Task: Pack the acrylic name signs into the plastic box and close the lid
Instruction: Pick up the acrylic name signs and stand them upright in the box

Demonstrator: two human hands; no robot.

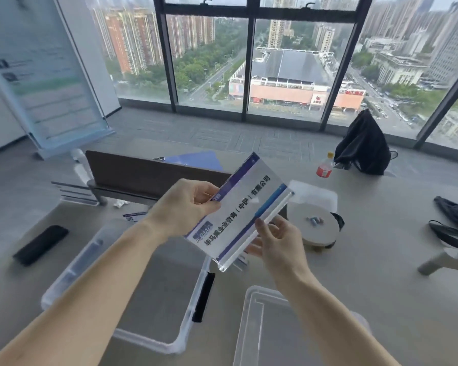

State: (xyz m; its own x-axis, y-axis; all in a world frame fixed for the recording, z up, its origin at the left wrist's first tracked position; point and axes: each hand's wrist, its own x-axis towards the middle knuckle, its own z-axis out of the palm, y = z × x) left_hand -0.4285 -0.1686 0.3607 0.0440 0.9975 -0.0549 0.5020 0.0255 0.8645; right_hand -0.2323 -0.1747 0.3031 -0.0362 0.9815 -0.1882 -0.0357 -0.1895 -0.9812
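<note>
An acrylic name sign (245,204), white with purple-blue stripes and dark lettering, hangs tilted in the air above the floor. My left hand (185,206) grips its upper left edge. My right hand (278,239) pinches its lower right edge by the clear base. Below them stands the open clear plastic box (191,307) with a black latch on its right wall; nothing shows inside it. The clear lid (257,326) lies flat to the right of the box. Another sign (134,216) peeks out on the floor beyond my left forearm.
A brown board on a metal stand (148,173) stands behind the box. A round white stool (315,225) is at right, with a drink bottle (325,166) and a black backpack (364,146) farther back. A black flat case (40,244) lies at left. Windows fill the far wall.
</note>
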